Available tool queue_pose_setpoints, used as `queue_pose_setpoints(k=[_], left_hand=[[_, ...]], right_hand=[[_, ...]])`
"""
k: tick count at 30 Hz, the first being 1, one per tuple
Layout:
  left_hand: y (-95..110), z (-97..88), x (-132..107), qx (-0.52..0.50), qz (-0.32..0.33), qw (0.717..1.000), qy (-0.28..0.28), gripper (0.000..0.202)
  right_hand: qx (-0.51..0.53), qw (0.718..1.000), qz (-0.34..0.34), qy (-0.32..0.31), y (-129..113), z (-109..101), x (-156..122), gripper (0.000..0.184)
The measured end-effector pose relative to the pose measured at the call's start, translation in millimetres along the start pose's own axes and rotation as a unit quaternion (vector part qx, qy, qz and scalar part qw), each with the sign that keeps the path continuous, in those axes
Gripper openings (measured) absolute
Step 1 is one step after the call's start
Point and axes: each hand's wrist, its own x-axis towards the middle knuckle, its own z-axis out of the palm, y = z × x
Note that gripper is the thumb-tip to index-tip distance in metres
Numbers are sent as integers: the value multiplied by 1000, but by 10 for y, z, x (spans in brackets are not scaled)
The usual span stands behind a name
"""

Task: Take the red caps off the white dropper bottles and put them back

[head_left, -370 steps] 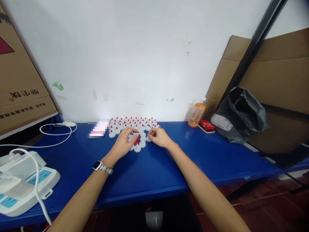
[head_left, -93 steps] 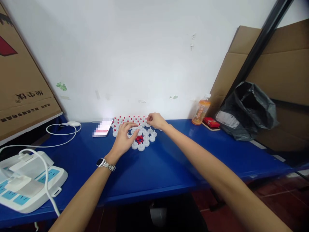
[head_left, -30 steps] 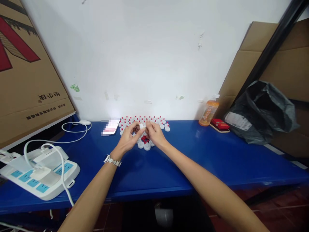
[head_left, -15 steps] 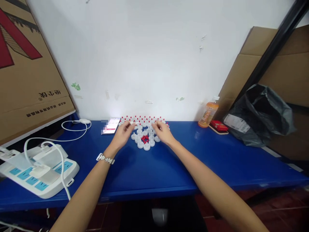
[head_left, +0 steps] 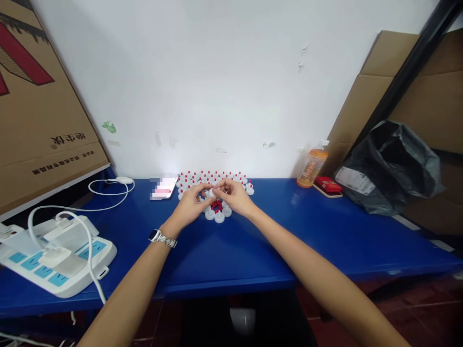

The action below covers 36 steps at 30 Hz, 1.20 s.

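Observation:
My left hand [head_left: 192,203] has its thumb and fingers closed around a white nozzle cap [head_left: 211,193], lifted just over the table. Against that cap's upper right side, my right hand [head_left: 234,195] is pinched; whatever its fingertips hold is too small and covered to make out. Under and in front of the hands lies a small heap of red tip caps [head_left: 217,206]. White nozzle caps without red tips [head_left: 219,217] stand round the heap, partly hidden by my hands. Behind, rows of white nozzle caps wearing red tips [head_left: 249,188] stand near the wall.
On the blue table [head_left: 224,260], a phone [head_left: 167,187] lies left of the caps. A power strip [head_left: 68,279] with chargers and a white cable sits at left. To the right are an orange drink bottle [head_left: 311,166], a red box [head_left: 327,184] and a grey plastic bag [head_left: 387,168].
Both hands have come together over the caps, having been apart on either side. The white nozzle cap in my left hand now meets my right fingertips. The view has shifted slightly.

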Motion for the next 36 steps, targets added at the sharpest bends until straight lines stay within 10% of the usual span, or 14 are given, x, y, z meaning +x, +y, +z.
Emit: queue_pose_setpoints(k=[6, 14, 36], left_hand=[[-39, -86, 28, 39, -31, 997, 63, 46], [-251, -226, -2, 122, -14, 992, 27, 28], [-338, -250, 4, 154, -15, 988, 10, 22]], right_hand=[[-149, 989, 6, 25, 111, -134, 480, 14], [-459, 877, 86, -114, 289, 20, 894, 18], [-514, 845, 95, -113, 305, 38, 858, 27]])
